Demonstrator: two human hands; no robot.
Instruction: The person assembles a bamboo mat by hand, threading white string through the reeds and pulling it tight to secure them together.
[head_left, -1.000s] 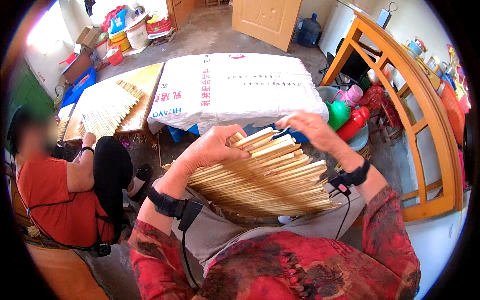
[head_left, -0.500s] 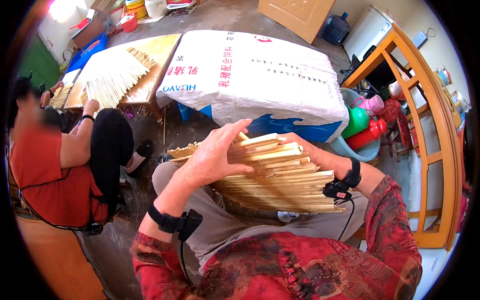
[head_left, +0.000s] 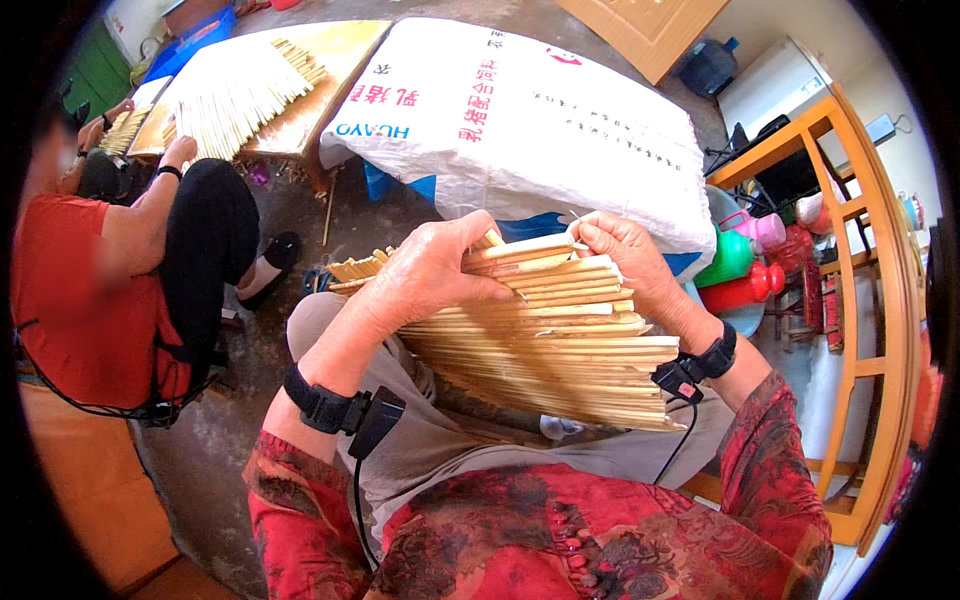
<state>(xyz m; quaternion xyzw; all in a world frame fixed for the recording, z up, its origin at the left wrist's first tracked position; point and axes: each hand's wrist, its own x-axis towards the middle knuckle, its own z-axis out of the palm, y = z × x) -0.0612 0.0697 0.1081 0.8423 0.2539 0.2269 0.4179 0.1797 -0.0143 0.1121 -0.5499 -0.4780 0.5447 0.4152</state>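
A mat of pale straw-coloured stalks (head_left: 540, 360), laid side by side with stepped ends, rests tilted across my lap. My left hand (head_left: 430, 268) is closed over its far edge, the thumb lying on the near face and the fingers going behind. At the far right corner, beside the end of the topmost stalk (head_left: 535, 248), my right hand (head_left: 630, 258) is pinched. A thin strand (head_left: 574, 215) sticks up from its fingertips; what it is made of is too small to tell. Much of the mat's back and left part is hidden by my left hand and forearm.
Ahead stands a table covered by a white printed sack (head_left: 560, 110). To the left, a person in red (head_left: 100, 290) works at a wooden table with another stalk mat (head_left: 235, 100). At right are a red flask (head_left: 740, 288), a green one (head_left: 725, 258) and a wooden frame (head_left: 870, 300).
My right hand has come up from behind the mat to its far right corner and now pinches a thin strand there. My left hand keeps its hold on the mat.
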